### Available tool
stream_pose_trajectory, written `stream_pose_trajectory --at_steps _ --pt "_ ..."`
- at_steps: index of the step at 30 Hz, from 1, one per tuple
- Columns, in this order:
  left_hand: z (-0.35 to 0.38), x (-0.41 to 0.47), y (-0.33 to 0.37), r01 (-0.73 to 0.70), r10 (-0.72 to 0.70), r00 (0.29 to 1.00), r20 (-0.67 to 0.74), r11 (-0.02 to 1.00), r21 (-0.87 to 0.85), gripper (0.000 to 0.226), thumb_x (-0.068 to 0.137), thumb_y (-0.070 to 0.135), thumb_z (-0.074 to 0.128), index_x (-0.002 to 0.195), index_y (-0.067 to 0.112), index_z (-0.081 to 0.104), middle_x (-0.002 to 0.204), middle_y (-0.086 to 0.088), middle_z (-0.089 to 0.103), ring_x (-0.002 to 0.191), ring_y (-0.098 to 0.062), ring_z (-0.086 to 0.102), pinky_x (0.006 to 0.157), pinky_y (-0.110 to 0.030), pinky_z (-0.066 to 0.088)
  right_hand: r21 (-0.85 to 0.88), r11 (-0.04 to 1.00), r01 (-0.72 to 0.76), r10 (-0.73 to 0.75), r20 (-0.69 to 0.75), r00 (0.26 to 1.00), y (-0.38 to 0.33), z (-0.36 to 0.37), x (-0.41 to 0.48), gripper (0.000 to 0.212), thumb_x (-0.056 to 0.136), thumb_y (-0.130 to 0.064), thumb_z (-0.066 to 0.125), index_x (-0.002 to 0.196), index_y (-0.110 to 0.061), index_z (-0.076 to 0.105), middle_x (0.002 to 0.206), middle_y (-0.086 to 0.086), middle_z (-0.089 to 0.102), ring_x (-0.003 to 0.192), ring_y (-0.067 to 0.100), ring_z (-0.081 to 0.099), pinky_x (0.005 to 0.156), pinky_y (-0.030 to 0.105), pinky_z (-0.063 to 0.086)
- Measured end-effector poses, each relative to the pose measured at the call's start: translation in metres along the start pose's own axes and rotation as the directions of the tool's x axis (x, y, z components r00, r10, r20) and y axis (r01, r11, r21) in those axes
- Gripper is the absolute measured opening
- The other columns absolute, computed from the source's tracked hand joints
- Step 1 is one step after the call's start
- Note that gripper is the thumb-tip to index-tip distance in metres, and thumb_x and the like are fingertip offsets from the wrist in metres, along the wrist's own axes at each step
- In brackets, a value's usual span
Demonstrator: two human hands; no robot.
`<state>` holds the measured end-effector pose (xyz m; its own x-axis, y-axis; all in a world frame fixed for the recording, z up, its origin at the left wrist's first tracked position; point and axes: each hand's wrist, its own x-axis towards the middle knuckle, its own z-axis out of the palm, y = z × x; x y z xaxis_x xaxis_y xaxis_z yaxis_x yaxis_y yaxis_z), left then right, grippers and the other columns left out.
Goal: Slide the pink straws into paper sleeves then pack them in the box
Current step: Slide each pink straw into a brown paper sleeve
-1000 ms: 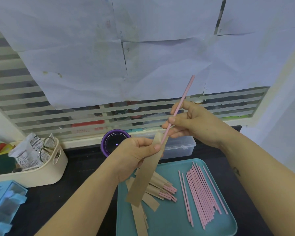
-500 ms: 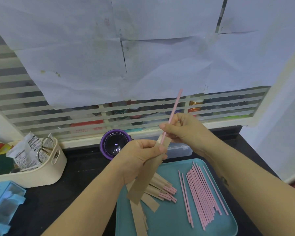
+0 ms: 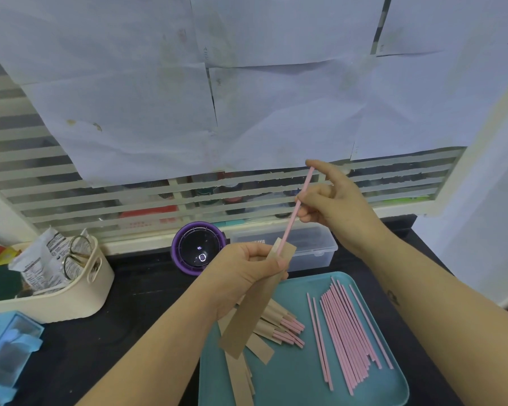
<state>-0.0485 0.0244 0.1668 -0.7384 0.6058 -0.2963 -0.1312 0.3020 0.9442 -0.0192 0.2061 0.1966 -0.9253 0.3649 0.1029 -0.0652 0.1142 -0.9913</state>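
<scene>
My left hand (image 3: 241, 276) grips a brown paper sleeve (image 3: 255, 309) near its top, the sleeve hanging down to the left over the tray. My right hand (image 3: 335, 206) pinches a pink straw (image 3: 294, 215) whose lower end sits inside the sleeve's mouth; the forefinger tip rests by the straw's upper end. On the teal tray (image 3: 305, 385) lie several loose pink straws (image 3: 346, 332), a few sleeved straws (image 3: 279, 326) and spare empty sleeves (image 3: 241, 376). A clear plastic box (image 3: 314, 253) stands behind the tray.
A purple round device (image 3: 198, 249) stands left of the clear box. A cream basket (image 3: 71, 291) with scissors and a packet is at the left. A blue organiser (image 3: 6, 353) sits at the lower left. Papered slatted window behind.
The straw has gone further down into the sleeve. My right hand slid up the straw and now its forefinger is by the top end.
</scene>
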Motion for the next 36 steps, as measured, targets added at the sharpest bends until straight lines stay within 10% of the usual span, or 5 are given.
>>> stream_pose_trajectory --at_steps 15,25,30,36 --pt "-0.001 0.008 -0.004 -0.072 0.057 0.993 -0.102 0.987 -0.146 0.011 0.087 0.014 0.064 0.093 0.013 0.072 0.076 0.000 0.074 0.072 -0.009 0.067 0.079 -0.028 0.053 -0.348 0.933 0.091 -0.023 0.194 0.981 0.012 0.029 -0.017 0.048 0.082 -0.015 0.070 0.124 -0.026 0.049 0.082 -0.002 0.070 0.077 0.007 0.067 0.075 0.013 0.049" --pt "-0.007 0.013 -0.012 -0.081 0.049 0.982 -0.180 0.981 -0.174 0.008 0.085 0.018 0.066 0.084 0.019 0.074 0.078 0.001 0.074 0.086 -0.018 0.066 0.097 -0.043 0.048 -0.422 0.906 0.024 0.060 0.185 0.981 0.046 0.003 -0.010 0.034 0.095 -0.030 0.050 0.128 -0.032 0.051 0.097 -0.014 0.059 0.086 0.002 0.060 0.081 0.017 0.046" --pt "-0.005 0.013 -0.046 0.011 -0.054 0.982 -0.183 0.973 -0.231 0.010 0.085 0.010 0.065 0.083 0.015 0.073 0.072 0.001 0.072 0.079 -0.016 0.063 0.091 -0.036 0.049 -0.822 0.519 -0.233 0.571 0.131 0.811 0.162 -0.018 -0.031 0.021 0.087 -0.023 0.058 0.097 -0.007 0.067 0.100 0.009 0.067 0.092 0.027 0.063 0.083 0.036 0.051" --pt "-0.007 0.012 -0.067 0.067 -0.117 0.975 -0.187 0.965 -0.252 0.009 0.086 0.010 0.064 0.088 0.013 0.071 0.073 0.001 0.071 0.074 -0.009 0.065 0.093 -0.034 0.049 -0.905 0.325 -0.273 0.596 -0.027 0.802 0.217 -0.002 -0.060 0.009 0.084 -0.011 0.058 0.092 -0.006 0.058 0.092 0.011 0.064 0.088 0.028 0.062 0.075 0.033 0.051"
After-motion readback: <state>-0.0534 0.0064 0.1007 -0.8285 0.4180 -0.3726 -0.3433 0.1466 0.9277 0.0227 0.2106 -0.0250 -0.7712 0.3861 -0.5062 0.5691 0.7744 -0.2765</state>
